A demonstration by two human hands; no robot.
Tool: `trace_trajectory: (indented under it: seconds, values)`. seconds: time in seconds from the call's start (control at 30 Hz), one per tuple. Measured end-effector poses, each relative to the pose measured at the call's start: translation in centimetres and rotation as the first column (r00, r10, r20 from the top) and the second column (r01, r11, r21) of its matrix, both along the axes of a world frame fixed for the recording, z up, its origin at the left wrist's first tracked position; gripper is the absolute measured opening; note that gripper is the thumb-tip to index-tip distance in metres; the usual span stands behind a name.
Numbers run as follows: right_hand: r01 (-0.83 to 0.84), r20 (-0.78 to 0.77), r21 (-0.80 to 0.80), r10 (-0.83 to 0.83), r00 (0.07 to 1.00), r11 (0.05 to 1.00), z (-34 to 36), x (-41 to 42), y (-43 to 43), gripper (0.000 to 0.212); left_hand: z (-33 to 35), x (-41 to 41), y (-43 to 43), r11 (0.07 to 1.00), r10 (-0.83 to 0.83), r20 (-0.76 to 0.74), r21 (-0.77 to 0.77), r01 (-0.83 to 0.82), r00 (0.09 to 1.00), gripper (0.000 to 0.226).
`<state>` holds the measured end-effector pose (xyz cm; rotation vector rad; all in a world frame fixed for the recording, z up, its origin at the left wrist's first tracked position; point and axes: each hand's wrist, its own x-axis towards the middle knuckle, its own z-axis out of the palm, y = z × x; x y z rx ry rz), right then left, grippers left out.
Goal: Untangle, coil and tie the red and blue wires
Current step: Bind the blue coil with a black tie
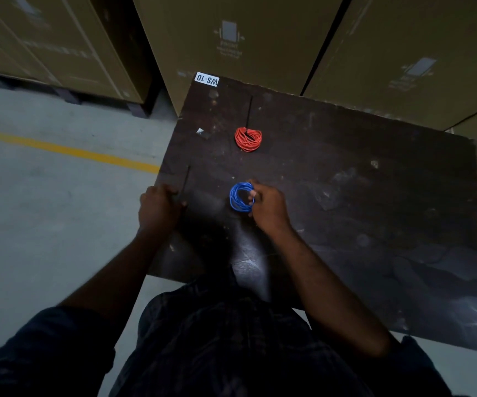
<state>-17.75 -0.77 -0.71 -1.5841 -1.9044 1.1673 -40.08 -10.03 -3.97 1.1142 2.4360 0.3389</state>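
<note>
The red wire (248, 138) lies coiled on the far part of the dark table (346, 196), with a black cable tie (249, 113) sticking out of it toward the back. The blue wire (240, 197) is coiled in the middle near me, and my right hand (268, 209) pinches its right side between thumb and fingers. My left hand (158, 209) is at the table's left edge, fingers closed on the near end of a second black cable tie (185, 183) that points away from me.
A small silver and black scrap (202, 133) lies left of the red coil. A white label reading WS-10 (207, 79) marks the table's far left corner. Tall cardboard boxes (245, 38) stand right behind the table. A grey floor with a yellow line (68, 151) is to the left.
</note>
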Motion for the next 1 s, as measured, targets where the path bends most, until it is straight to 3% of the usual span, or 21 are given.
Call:
trace_trajectory:
  seconds: [0.07,0.23,0.37,0.63,0.8,1.0]
  values:
    - [0.010,-0.018,-0.009,-0.010,1.000,1.000,-0.2,0.0,-0.1,0.026,-0.7,0.1,-0.8,1.000,0.002,0.036,-0.026,-0.001,0.999,0.038]
    - [0.054,-0.037,-0.068,-0.056,0.998,0.996,-1.2,0.5,0.0,0.036,-0.9,0.3,-1.3,0.998,-0.047,0.080,0.053,0.043,0.996,0.007]
    - [0.084,-0.055,-0.067,-0.087,0.995,0.994,-1.6,1.0,0.2,0.033,-0.2,1.0,-1.0,0.995,-0.038,0.117,0.095,0.027,0.992,0.008]
    - [0.124,-0.037,-0.023,-0.125,0.991,0.992,-1.7,2.7,1.5,0.036,7.4,5.7,1.9,0.923,-0.272,0.319,0.353,0.153,0.908,0.005]
    - [0.156,-0.023,0.060,-0.155,0.988,0.986,-1.5,4.1,2.7,0.037,11.3,7.5,1.9,0.815,-0.425,0.141,0.488,0.311,0.894,0.008]
    - [0.188,0.008,0.089,-0.189,0.982,0.978,-0.9,5.1,3.3,0.039,13.9,9.2,1.9,0.732,-0.553,-0.028,0.461,0.502,0.833,0.006]
